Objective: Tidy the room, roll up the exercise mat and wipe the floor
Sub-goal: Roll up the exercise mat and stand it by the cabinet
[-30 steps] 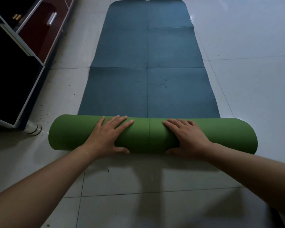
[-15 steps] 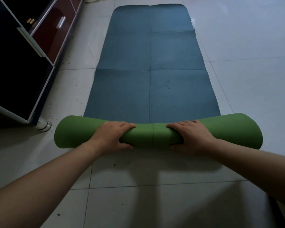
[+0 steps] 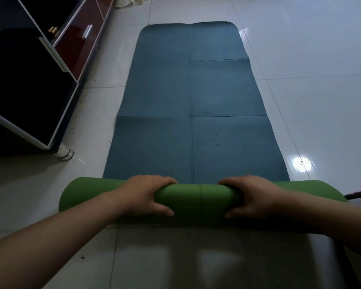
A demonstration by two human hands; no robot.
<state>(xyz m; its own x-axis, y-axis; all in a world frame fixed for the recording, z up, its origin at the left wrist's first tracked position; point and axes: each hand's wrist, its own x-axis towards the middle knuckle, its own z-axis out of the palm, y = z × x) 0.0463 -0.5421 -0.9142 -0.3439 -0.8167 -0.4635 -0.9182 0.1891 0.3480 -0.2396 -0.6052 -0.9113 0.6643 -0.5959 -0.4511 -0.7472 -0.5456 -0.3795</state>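
Observation:
The exercise mat (image 3: 196, 105) lies flat on the tiled floor, blue side up, stretching away from me. Its near end is rolled into a green roll (image 3: 198, 201) lying crosswise in front of me. My left hand (image 3: 144, 195) grips the roll left of its middle, fingers curled over the top and thumb underneath. My right hand (image 3: 250, 195) grips it right of the middle in the same way. Both forearms reach in from the bottom corners.
A dark cabinet (image 3: 29, 84) with red drawers stands on the left on a metal foot (image 3: 64, 153), close to the mat's left edge. A pale cloth (image 3: 131, 1) lies at the far top. Dirt specks dot the white floor tiles (image 3: 311, 80).
My hands went from lying flat on the roll to curling around it. The roll has advanced along the mat, and the view has shifted so more of the far end shows.

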